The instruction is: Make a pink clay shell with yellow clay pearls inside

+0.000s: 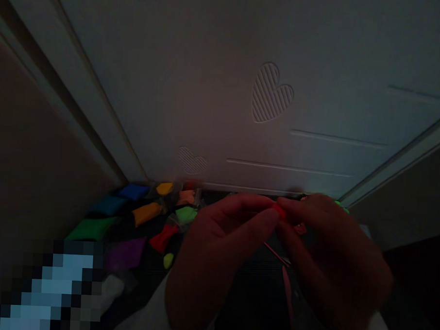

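Note:
Between the fingertips of both hands is a small piece of bright red modelling clay [280,211]. My left hand [220,243] pinches it from the left with thumb and forefinger. From the right, my right hand [336,257] also grips it with thumb and forefinger. Most of the piece is hidden by the fingers. Below the hands, a pink modelling tool [287,287] lies on the dark surface, and a thin pink stick [276,254] lies near it. A little yellow-green lump [168,260] rests left of my left wrist.
Several clay packets lie at the left, among them a blue one [133,192], a green one [92,228], a purple one [125,253], an orange one [147,214] and a red one [163,237]. A white panel with embossed hearts [272,93] rises behind. The light is dim.

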{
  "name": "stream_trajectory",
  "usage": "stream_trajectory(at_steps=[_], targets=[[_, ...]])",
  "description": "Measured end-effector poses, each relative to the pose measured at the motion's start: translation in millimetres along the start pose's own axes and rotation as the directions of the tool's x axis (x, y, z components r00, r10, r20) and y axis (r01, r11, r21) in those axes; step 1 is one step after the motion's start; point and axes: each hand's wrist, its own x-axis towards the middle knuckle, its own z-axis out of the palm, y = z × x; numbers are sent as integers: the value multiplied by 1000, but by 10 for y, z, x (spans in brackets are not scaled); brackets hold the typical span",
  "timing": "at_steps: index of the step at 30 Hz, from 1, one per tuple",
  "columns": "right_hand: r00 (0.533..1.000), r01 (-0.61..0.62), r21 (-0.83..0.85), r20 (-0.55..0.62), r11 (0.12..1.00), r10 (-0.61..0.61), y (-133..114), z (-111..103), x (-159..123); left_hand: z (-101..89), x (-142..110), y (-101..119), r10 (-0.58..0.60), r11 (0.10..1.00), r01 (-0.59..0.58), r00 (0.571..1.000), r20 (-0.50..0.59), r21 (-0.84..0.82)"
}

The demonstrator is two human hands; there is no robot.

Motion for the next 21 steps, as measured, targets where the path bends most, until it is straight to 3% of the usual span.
stream_trajectory(at_steps=[11, 21], targets=[[1000, 4, 16, -22, 1000, -3, 21, 1, -1, -38, 17, 9, -7, 990, 21, 995, -99, 142], [999, 16, 10, -51, 1000, -16, 20, 9, 15, 5, 5, 62, -81, 986, 104, 983, -167, 130]])
